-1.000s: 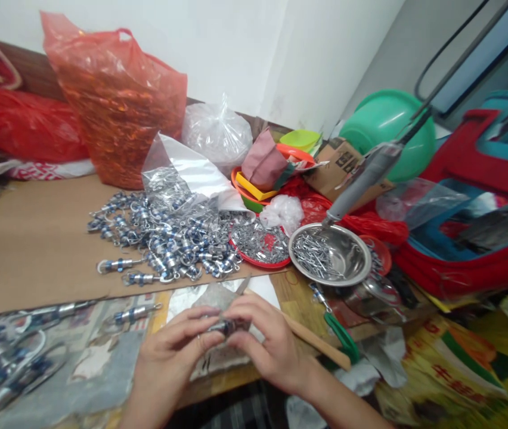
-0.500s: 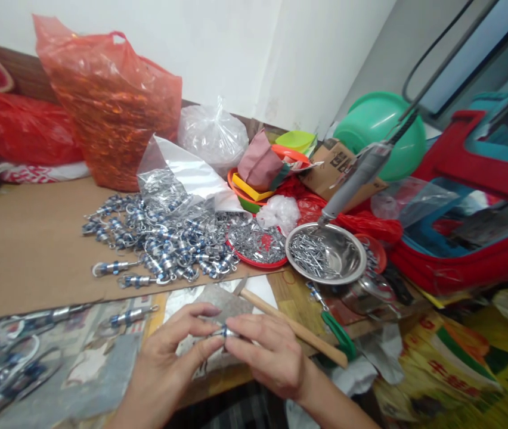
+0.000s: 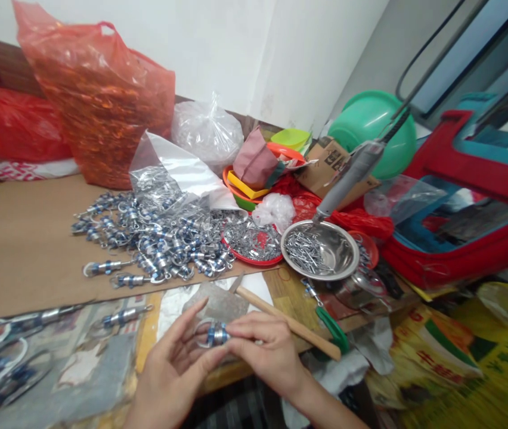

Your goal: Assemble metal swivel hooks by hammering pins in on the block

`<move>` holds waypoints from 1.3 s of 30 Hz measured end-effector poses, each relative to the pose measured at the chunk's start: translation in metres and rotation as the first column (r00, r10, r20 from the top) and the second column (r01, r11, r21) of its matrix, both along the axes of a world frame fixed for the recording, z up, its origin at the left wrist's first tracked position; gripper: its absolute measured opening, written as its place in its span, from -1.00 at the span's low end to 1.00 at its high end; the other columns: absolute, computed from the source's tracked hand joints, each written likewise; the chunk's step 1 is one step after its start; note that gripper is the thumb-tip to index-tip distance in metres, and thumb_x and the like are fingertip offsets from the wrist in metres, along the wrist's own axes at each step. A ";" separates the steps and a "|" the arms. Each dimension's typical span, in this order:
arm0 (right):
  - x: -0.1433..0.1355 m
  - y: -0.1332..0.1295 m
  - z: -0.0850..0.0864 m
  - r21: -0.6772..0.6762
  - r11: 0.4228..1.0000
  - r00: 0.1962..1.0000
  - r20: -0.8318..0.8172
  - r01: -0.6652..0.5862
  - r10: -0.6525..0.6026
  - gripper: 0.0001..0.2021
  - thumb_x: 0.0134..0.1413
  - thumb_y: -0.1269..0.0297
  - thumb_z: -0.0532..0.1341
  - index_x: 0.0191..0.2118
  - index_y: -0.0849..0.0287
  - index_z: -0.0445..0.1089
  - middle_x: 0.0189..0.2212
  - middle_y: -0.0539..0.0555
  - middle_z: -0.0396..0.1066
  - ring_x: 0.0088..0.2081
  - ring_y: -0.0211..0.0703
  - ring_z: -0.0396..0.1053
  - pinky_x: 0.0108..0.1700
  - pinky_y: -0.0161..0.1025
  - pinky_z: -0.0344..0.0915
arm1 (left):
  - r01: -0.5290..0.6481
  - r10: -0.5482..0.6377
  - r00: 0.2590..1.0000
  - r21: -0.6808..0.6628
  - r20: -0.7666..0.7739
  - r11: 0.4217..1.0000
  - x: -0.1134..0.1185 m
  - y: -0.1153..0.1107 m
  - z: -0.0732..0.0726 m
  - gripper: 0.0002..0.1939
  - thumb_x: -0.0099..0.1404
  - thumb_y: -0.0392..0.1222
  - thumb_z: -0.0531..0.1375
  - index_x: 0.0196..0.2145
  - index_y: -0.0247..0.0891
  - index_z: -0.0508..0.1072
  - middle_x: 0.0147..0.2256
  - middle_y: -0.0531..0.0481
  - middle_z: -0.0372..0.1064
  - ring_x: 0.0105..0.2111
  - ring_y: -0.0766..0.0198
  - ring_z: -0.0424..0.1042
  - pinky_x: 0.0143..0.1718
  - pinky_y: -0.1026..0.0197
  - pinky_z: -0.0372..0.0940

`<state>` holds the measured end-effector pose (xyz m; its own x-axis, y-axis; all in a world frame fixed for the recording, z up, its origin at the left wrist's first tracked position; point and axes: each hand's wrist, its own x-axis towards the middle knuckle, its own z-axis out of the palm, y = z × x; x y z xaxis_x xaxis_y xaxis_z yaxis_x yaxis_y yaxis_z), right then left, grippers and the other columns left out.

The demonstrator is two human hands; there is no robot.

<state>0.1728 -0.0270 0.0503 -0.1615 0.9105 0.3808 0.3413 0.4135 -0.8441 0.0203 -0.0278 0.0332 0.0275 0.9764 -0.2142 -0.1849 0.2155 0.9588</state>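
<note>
A small silver-and-blue metal fitting with a ring (image 3: 214,334) is between my hands at the front edge of the table. My right hand (image 3: 266,345) pinches its right end between thumb and fingers. The fingers of my left hand (image 3: 177,357) are apart around the ring end, with the thumb beneath the fitting. Just behind the hands lies a grey metal block (image 3: 216,301) on white paper. A hammer with a wooden handle (image 3: 294,322) slants to the right of them.
Many similar fittings (image 3: 160,238) are heaped on cardboard (image 3: 21,238); more lie at the lower left. A red dish (image 3: 256,261) of small metal parts, a steel bowl (image 3: 343,250) of pins, and a grey handled tool (image 3: 347,182) stand behind. A green-handled tool (image 3: 332,328) is at right.
My left fingers have spread and lifted, and the fitting's ring and blue bands now show between my hands. The camera view has shifted slightly.
</note>
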 end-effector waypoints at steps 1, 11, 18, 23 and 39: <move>0.002 0.003 0.002 -0.054 0.998 0.999 0.024 -0.043 0.044 -0.89 -0.16 0.40 0.27 -0.40 0.23 0.51 -0.48 0.10 0.48 -0.45 -0.23 0.43 -0.39 -0.39 0.35 | -0.013 0.014 0.999 -0.009 0.030 1.000 0.001 -0.001 -0.002 -0.30 -0.14 -0.18 0.33 0.00 -0.20 0.25 -0.32 0.00 0.48 -0.25 0.20 0.43 -0.24 0.27 0.35; 0.050 0.142 0.001 0.051 0.940 0.568 0.786 0.337 -0.247 -0.73 0.04 0.47 0.07 -0.13 0.21 0.37 -0.21 0.21 0.42 -0.13 -0.04 0.34 -0.10 -0.14 0.22 | -0.052 0.054 0.997 -0.041 0.054 0.998 0.004 0.003 -0.012 -0.29 -0.05 -0.09 0.26 0.06 -0.17 0.12 -0.37 0.00 0.41 -0.28 0.19 0.44 -0.26 0.25 0.34; 0.052 0.174 -0.016 0.039 0.946 0.473 0.859 0.321 -0.196 -0.70 -0.14 0.58 0.13 -0.21 0.21 0.39 -0.25 0.22 0.40 -0.15 0.02 0.34 -0.15 -0.15 0.21 | -0.078 0.084 0.992 -0.072 0.089 0.994 0.008 0.004 -0.013 -0.24 -0.07 -0.11 0.27 0.07 -0.20 0.08 -0.42 -0.04 0.39 -0.27 0.09 0.43 -0.32 0.13 0.37; 0.056 0.151 -0.002 0.067 0.963 0.576 0.789 0.263 -0.212 -0.77 0.07 0.46 0.04 -0.16 0.25 0.35 -0.20 0.16 0.37 -0.15 -0.16 0.32 -0.11 -0.26 0.20 | -0.104 0.119 0.973 -0.085 0.196 0.991 0.007 0.009 -0.018 -0.14 -0.12 -0.20 0.31 0.10 -0.22 -0.01 -0.47 0.02 0.39 -0.41 0.16 0.46 -0.37 0.14 0.38; -0.001 0.044 0.000 0.155 0.927 0.853 0.466 -0.342 0.236 -0.79 -0.03 0.55 0.07 -0.36 0.27 0.43 -0.43 0.09 0.44 -0.39 -0.28 0.37 -0.33 -0.38 0.31 | -0.086 0.094 0.966 -0.047 0.239 0.995 0.005 0.010 -0.019 -0.10 -0.11 -0.29 0.30 0.12 -0.24 -0.10 -0.55 0.11 0.39 -0.51 0.29 0.43 -0.44 0.26 0.35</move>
<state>0.1717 0.0170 0.0499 -0.5993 0.6946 0.3979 0.4835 0.7102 -0.5117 0.0256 -0.0181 0.0143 -0.0052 0.9691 -0.2465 -0.4298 0.2204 0.8756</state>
